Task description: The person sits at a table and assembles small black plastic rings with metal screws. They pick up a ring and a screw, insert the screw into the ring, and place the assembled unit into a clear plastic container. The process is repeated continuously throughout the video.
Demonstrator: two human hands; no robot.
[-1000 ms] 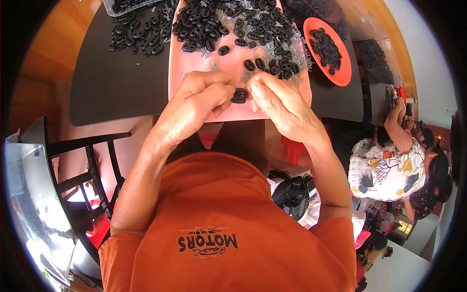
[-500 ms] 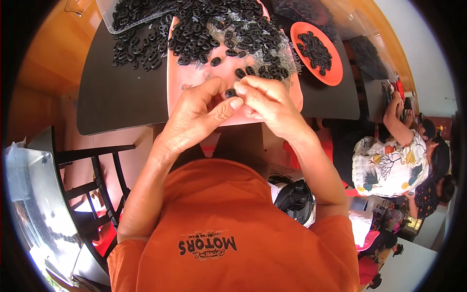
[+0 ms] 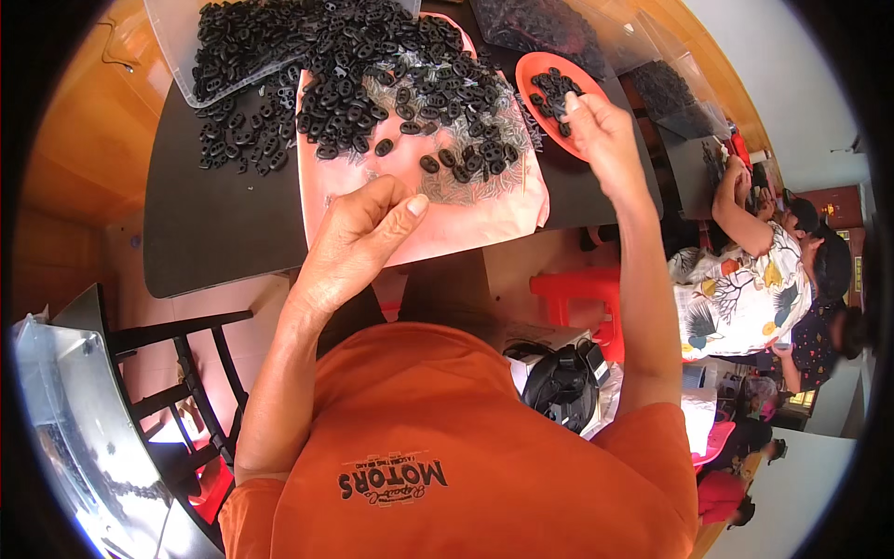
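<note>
My right hand (image 3: 603, 140) is over the orange-red plate (image 3: 596, 91), its fingertips pinched together. Small black oval two-holed plastic pieces (image 3: 555, 88), like cord locks, lie on the plate. Whether one is between those fingertips I cannot make out. Above the near part of the pink tray (image 3: 438, 231), my left hand (image 3: 358, 228) is closed, its thumb against curled fingers; what they hold, if anything, is hidden. The tray bears a heap of the black cord locks (image 3: 349, 98) and many small clear springs (image 3: 466, 186).
A clear bin of black pieces (image 3: 251, 47) stands at the back left, with loose ones on the dark table (image 3: 214, 214). Clear bags (image 3: 670, 98) are at the right. A red stool (image 3: 587, 289) and a black chair frame (image 3: 186, 373) flank me. Another person (image 3: 745, 279) works at the right.
My right hand has left my left hand and moved right to the plate. The black cord lock between my hands no longer shows there. The view has shifted slightly.
</note>
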